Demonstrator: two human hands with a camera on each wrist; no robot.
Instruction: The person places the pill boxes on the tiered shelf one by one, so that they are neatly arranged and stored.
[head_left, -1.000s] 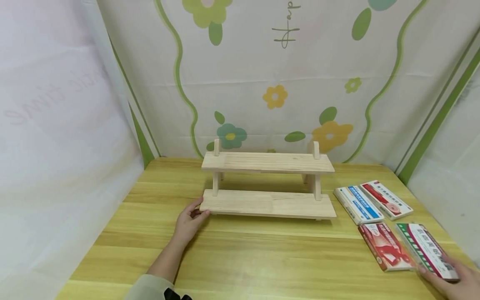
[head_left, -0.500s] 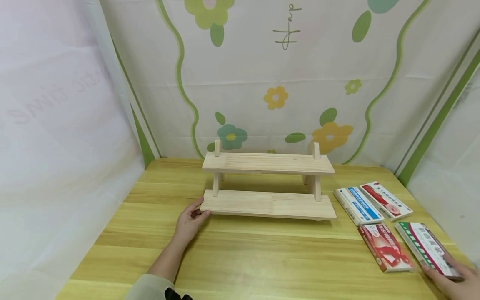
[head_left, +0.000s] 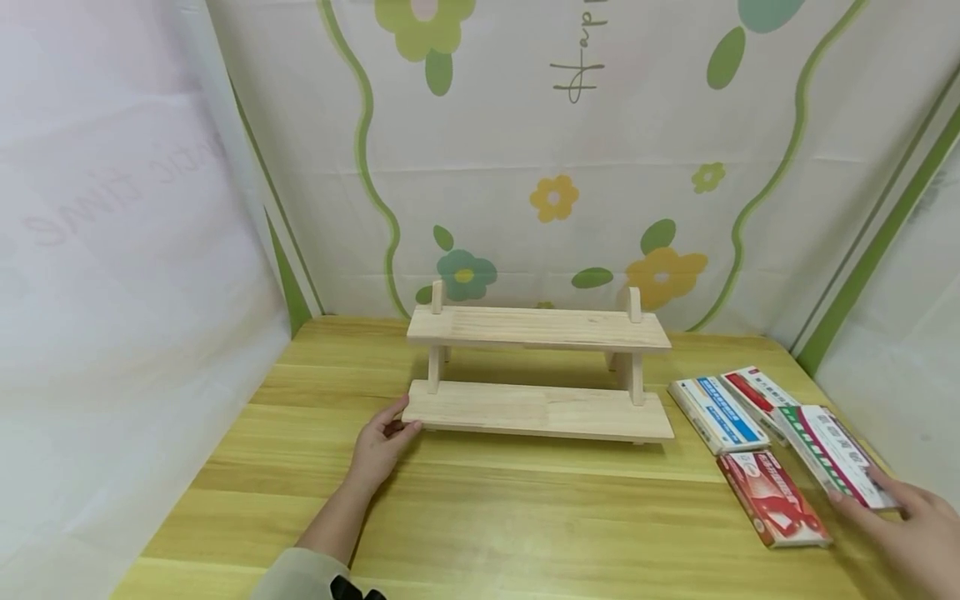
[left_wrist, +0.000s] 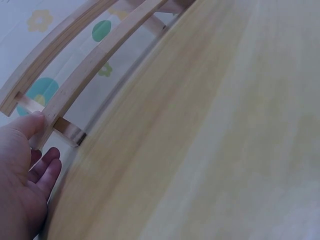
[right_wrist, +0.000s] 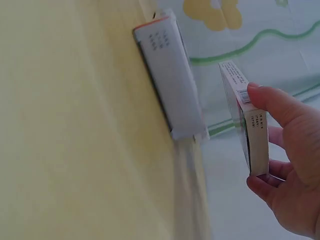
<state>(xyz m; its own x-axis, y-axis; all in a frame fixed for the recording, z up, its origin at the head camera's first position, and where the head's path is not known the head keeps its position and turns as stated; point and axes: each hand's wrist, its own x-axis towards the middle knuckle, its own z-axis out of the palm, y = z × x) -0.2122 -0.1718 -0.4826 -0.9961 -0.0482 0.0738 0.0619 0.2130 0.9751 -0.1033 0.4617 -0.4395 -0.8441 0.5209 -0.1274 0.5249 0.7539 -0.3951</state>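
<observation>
A two-tier wooden shelf stands on the table. My left hand holds the left end of its lower board. In the left wrist view, the thumb of that hand lies on the board and the other fingers curl below it. At the right, my right hand grips a green, white and purple medicine box by its near end. The right wrist view has this box raised off the table, between thumb and fingers of the hand.
Three more medicine boxes lie on the table right of the shelf: a blue-and-white one, a red-and-white one partly covered by the held box, and a red one. Patterned cloth hangs behind and along both sides of the wooden table.
My right hand has lifted the green, white and purple medicine box and carried it up and away from its place beside the red one. The left hand keeps its hold on the shelf.
</observation>
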